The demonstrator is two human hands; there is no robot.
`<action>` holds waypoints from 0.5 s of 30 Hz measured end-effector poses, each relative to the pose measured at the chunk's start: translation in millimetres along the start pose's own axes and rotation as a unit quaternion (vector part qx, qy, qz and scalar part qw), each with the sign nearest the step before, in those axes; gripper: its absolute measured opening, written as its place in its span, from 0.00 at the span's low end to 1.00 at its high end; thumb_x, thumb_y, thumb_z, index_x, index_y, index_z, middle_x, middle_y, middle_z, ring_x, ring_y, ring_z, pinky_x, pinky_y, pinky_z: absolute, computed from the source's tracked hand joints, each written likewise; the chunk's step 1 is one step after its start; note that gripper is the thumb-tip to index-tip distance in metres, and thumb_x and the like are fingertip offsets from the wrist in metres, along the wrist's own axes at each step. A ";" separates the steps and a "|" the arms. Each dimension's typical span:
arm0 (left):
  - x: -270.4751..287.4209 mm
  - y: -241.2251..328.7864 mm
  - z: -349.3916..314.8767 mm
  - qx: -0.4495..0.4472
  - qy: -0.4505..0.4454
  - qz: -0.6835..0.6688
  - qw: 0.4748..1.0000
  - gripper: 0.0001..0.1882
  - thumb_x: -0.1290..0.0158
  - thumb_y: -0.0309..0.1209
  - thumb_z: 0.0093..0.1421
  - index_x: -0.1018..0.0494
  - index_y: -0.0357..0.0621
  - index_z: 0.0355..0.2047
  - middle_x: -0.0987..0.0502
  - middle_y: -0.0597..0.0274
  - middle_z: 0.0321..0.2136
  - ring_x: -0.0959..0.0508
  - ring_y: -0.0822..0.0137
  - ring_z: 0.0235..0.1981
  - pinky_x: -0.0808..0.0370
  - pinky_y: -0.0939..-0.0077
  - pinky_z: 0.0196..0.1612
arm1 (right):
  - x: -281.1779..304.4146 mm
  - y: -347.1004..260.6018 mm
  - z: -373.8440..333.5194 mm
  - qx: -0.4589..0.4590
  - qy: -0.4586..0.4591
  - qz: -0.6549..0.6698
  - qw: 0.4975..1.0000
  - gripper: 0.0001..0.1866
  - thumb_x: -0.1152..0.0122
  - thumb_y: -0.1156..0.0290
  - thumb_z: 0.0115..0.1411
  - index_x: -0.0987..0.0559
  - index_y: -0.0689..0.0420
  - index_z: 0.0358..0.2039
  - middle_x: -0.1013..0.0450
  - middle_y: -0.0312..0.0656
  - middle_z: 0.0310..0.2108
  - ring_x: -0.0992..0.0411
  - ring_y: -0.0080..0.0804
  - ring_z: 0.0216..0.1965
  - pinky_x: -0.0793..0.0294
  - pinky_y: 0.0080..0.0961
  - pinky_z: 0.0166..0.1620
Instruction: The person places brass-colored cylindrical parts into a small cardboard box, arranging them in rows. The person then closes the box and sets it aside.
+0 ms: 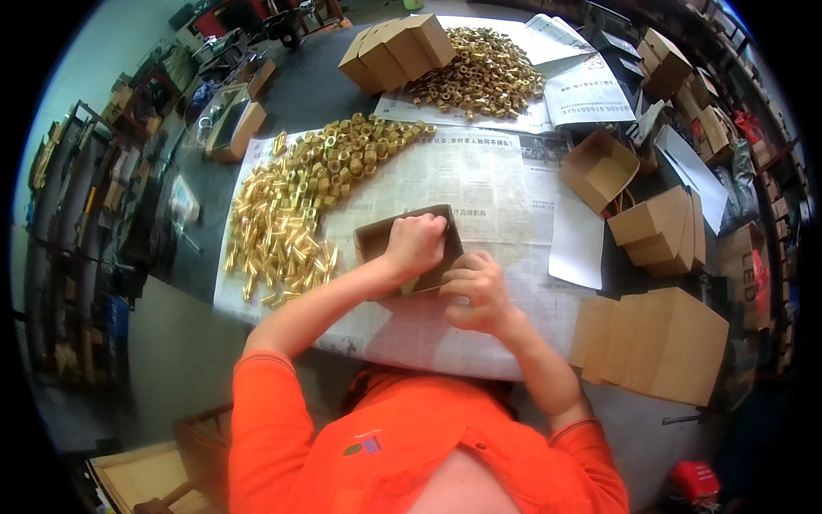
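An open brown cardboard box (pixel 371 243) stands in front of me on the newspaper. My left hand (pixel 417 244) reaches into it, its fingers closed at the right wall; whether it pinches the cardboard or something small is hidden. From outside, my right hand (pixel 478 291) curls its fingers against the near right corner of the same box. Left of the box lies a heap of slim, shiny brass fittings (pixel 278 231). Brass nuts (pixel 347 154) are piled just beyond them.
Newspaper (pixel 488 184) covers the dark table. A second heap of brass nuts (pixel 488 73) lies at the far side beside nested boxes (pixel 398 51). More cardboard boxes (pixel 655 227) stand on the right, with a flattened stack (pixel 655 338) at the near right edge.
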State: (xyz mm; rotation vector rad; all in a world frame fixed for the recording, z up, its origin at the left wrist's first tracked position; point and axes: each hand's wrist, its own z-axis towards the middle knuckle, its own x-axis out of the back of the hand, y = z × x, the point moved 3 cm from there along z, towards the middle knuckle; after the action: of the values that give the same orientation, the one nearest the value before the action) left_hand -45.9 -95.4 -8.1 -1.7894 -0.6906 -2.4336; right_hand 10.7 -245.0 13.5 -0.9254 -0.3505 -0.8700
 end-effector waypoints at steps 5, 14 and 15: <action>-5.6 -3.6 3.3 -0.028 0.006 -0.012 1.000 0.05 0.46 0.28 0.50 0.29 0.40 0.23 0.26 0.51 0.23 0.23 0.49 0.26 0.27 0.56 0.29 | -0.6 1.7 -0.1 0.000 0.000 0.003 1.000 0.11 0.40 0.68 0.29 0.20 0.54 0.18 0.23 0.33 0.27 0.29 0.30 0.34 0.32 0.32 0.44; -9.1 2.9 8.3 -0.056 0.021 -0.011 0.998 0.06 0.46 0.25 0.46 0.30 0.40 0.26 0.26 0.51 0.23 0.23 0.49 0.25 0.26 0.57 0.27 | 3.1 3.7 0.3 0.011 -0.001 0.001 1.000 0.10 0.41 0.69 0.28 0.22 0.55 0.17 0.23 0.36 0.26 0.29 0.34 0.33 0.31 0.36 0.48; -9.8 6.2 10.8 -0.058 0.015 -0.003 0.998 0.06 0.46 0.25 0.46 0.30 0.40 0.26 0.26 0.51 0.23 0.23 0.49 0.25 0.26 0.57 0.27 | 3.9 5.5 1.1 0.007 -0.002 0.001 1.000 0.09 0.40 0.69 0.28 0.22 0.55 0.17 0.23 0.36 0.26 0.29 0.34 0.33 0.31 0.36 0.48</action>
State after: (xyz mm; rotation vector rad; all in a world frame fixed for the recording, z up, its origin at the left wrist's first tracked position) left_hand -31.2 -99.1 -12.6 -1.7880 -0.5642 -2.5478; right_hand 17.5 -244.3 13.5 -0.9143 -0.3597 -0.8623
